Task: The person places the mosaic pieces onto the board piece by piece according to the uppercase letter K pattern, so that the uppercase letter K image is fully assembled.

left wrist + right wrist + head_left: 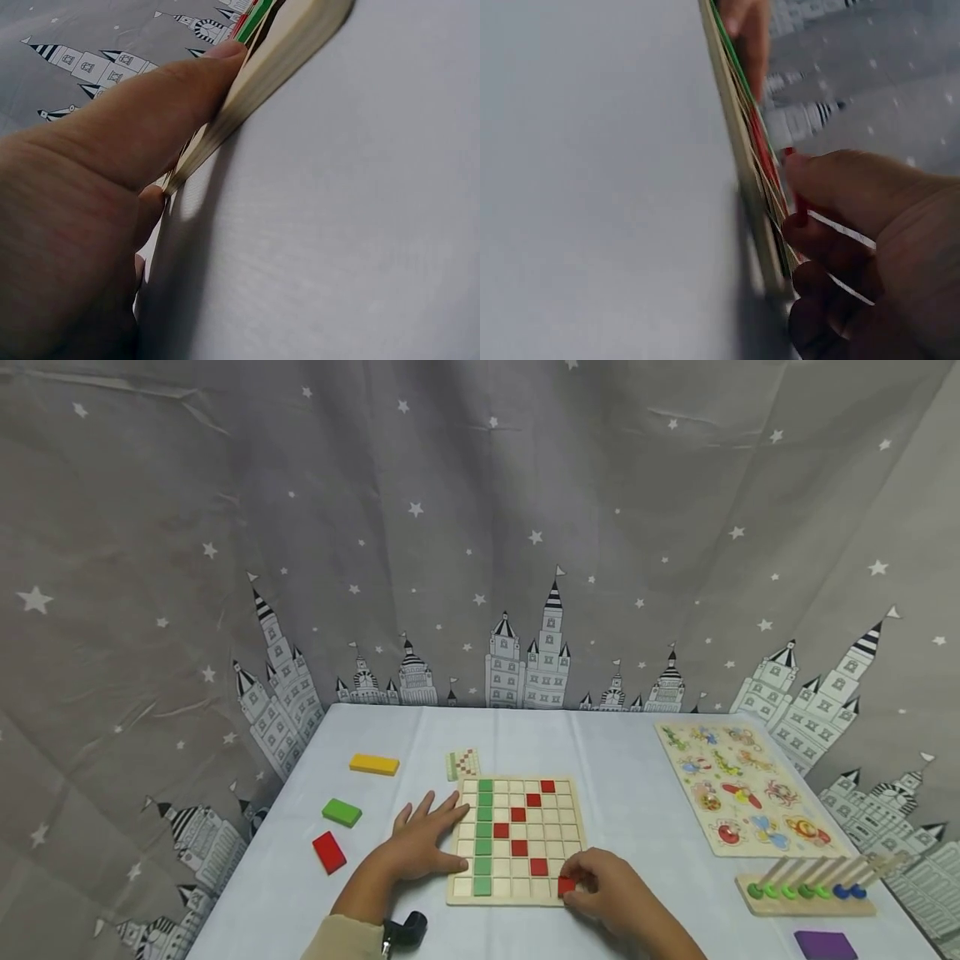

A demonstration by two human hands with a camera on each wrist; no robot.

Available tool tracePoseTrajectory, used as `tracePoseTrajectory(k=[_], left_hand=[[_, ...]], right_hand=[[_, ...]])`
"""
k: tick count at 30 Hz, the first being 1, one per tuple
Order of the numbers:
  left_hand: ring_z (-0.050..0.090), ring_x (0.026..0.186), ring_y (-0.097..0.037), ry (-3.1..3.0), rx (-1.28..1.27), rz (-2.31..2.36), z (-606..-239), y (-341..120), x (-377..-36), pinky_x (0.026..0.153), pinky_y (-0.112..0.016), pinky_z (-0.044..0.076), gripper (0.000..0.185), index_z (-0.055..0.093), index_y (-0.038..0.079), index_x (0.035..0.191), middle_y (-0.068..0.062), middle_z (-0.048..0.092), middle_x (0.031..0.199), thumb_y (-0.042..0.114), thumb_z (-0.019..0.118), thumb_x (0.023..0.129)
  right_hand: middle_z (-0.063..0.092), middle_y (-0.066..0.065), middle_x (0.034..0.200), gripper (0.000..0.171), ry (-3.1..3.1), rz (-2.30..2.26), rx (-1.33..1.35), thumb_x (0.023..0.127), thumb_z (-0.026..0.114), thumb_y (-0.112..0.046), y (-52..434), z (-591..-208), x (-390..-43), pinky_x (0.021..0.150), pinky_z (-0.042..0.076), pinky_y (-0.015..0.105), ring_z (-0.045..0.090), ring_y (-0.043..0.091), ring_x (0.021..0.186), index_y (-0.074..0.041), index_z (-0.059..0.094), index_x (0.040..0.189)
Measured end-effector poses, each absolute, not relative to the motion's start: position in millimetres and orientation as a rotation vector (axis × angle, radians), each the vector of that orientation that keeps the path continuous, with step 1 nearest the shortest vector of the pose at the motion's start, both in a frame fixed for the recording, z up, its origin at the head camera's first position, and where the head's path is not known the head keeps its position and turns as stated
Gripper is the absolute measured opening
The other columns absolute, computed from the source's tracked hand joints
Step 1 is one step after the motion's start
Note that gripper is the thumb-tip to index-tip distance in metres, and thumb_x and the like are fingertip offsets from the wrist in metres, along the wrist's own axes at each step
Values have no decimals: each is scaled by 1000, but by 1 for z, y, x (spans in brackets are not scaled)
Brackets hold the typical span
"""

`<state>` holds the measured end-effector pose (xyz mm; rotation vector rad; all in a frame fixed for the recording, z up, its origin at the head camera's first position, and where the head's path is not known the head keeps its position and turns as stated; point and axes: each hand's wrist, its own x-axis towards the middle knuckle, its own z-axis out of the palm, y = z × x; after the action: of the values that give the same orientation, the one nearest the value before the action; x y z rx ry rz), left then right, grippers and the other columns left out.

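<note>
A wooden grid board (558, 849) lies mid-table, with a column of green tiles (483, 849) on its left and several red tiles (519, 848) set in two diagonals. My left hand (422, 842) rests at the board's left edge with fingers spread; in the left wrist view its thumb touches the rim beside the board's side (259, 90). At the lower right corner, my right hand (611, 889) pinches a red tile (566, 887) between thumb and finger. The right wrist view shows that tile (801, 211) held on edge, close over the board's side (739, 135).
A small pattern card (462, 764) lies behind the board. Yellow (374, 765), green (342, 812) and red (329, 852) blocks lie to the left. Toward the right are a picture puzzle board (693, 789), a pegged bead rack (810, 906) and a purple block (825, 945).
</note>
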<state>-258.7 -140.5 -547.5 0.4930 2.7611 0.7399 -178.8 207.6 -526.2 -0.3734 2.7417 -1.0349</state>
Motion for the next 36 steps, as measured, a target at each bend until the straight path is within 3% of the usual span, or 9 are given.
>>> tracePoseTrajectory(k=[8, 14, 25, 30, 36], left_hand=[[4, 164, -37, 2762, 490, 709, -546, -140, -265, 127, -66, -3, 96, 45, 33, 160, 5, 25, 174, 61, 85, 77], [3, 163, -38, 2747, 494, 729, -544, -140, -267, 127, -67, -3, 96, 45, 33, 159, 5, 24, 174, 61, 85, 76], [3, 164, -37, 2766, 489, 729, -546, -142, -268, 127, -66, -3, 97, 46, 33, 159, 5, 25, 174, 59, 87, 76], [3, 164, -36, 2764, 472, 717, -545, -142, -266, 127, -65, -3, 97, 46, 34, 159, 6, 25, 174, 60, 87, 75], [4, 164, -37, 2765, 481, 730, -542, -142, -265, 127, -67, -2, 97, 46, 34, 159, 6, 26, 174, 60, 87, 75]], right_hand=[[58, -11, 82, 17, 2705, -997, -483, 85, 85, -25, 200, -533, -184, 73, 41, 28, 51, 10, 86, -30, 71, 94], [58, -11, 77, 16, 2685, -1037, -465, 86, 83, -21, 198, -532, -187, 71, 40, 28, 52, 8, 79, -29, 71, 94], [58, -9, 76, 21, 2643, -1144, -470, 86, 80, -15, 198, -533, -190, 62, 41, 25, 49, 5, 65, -25, 71, 101], [59, -10, 78, 18, 2618, -1139, -486, 88, 81, -21, 202, -534, -189, 67, 41, 25, 51, 5, 71, -28, 74, 102], [65, -5, 90, 26, 2548, -1302, -385, 93, 79, -25, 212, -534, -186, 68, 46, 25, 56, 10, 78, -21, 73, 118]])
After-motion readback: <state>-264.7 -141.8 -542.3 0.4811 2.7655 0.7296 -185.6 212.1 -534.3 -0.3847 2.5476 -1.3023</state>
